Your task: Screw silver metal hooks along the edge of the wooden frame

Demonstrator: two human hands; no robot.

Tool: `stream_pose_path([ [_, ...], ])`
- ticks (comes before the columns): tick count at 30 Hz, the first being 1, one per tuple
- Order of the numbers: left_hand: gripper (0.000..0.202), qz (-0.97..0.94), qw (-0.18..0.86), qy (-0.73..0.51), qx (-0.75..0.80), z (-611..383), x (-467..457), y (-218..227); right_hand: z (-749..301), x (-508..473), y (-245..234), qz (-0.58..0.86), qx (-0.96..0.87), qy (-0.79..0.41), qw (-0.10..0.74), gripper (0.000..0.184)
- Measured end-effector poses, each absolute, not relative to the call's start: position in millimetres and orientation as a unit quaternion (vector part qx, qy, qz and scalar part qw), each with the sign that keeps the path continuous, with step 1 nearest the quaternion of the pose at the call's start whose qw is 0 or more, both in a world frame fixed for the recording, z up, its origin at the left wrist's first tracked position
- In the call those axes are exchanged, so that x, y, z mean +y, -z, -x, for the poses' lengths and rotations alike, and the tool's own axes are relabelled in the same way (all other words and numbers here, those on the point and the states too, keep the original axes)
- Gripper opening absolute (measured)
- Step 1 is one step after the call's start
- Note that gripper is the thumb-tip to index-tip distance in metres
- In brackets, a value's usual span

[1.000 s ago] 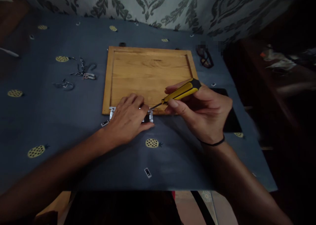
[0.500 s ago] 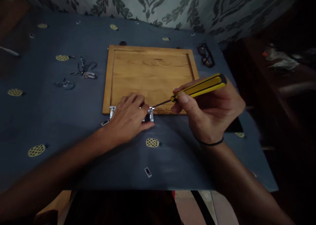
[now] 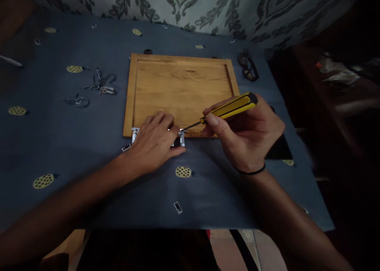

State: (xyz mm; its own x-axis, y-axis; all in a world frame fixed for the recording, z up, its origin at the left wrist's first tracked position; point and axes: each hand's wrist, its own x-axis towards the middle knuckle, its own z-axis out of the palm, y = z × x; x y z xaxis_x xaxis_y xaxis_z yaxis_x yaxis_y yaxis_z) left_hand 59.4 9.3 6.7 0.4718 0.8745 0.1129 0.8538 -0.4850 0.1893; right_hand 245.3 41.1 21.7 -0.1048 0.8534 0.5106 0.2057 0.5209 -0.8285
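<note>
A framed wooden panel (image 3: 181, 90) lies flat on the table. At its near edge sits a silver metal handle (image 3: 182, 139) with a dark part between its ends, mostly covered by my left hand (image 3: 156, 142). That hand's fingers curl over the handle from above, the thumb along its near side. My right hand (image 3: 242, 132) grips a yellow and black screwdriver (image 3: 231, 107), tilted with its shaft pointing down and left. The screwdriver's tip meets the handle's right end, beside my left fingertips; whether a screw is under it is too small to tell.
Pliers (image 3: 107, 89) and small metal bits lie left of the panel on the blue pineapple-print tablecloth (image 3: 89, 144). Dark-framed glasses (image 3: 249, 69) rest at the back right. A flat black object (image 3: 280, 147) is partly behind my right hand. A patterned curtain (image 3: 178, 5) hangs behind.
My right hand and the screwdriver's handle end have shifted left and slightly down, while the tip stays at the same spot. My left hand has not visibly moved.
</note>
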Motion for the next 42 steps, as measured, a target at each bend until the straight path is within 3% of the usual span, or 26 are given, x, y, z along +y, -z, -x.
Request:
stream_pose_path([
  [11, 0.035, -0.855, 0.048, -0.098, 0.507, -59, 9, -8, -248, 46, -24, 0.365, -0.687, -0.350, 0.522, 0.026],
  [17, 0.036, -0.855, 0.053, -0.098, 0.506, -59, 9, -7, -254, 50, -29, 0.338, -0.717, -0.391, 0.468, 0.016],
  [23, 0.038, -0.854, 0.058, -0.087, 0.510, -61, 10, -8, -248, 46, -30, 0.334, -0.721, -0.315, 0.518, 0.021],
  [30, 0.036, -0.854, 0.062, -0.096, 0.507, -59, 10, -8, -245, 44, -30, 0.322, -0.683, -0.304, 0.581, 0.015],
  [42, 0.036, -0.853, 0.047, -0.095, 0.511, -60, 10, -6, -246, 43, -26, 0.373, -0.683, -0.302, 0.551, 0.025],
])
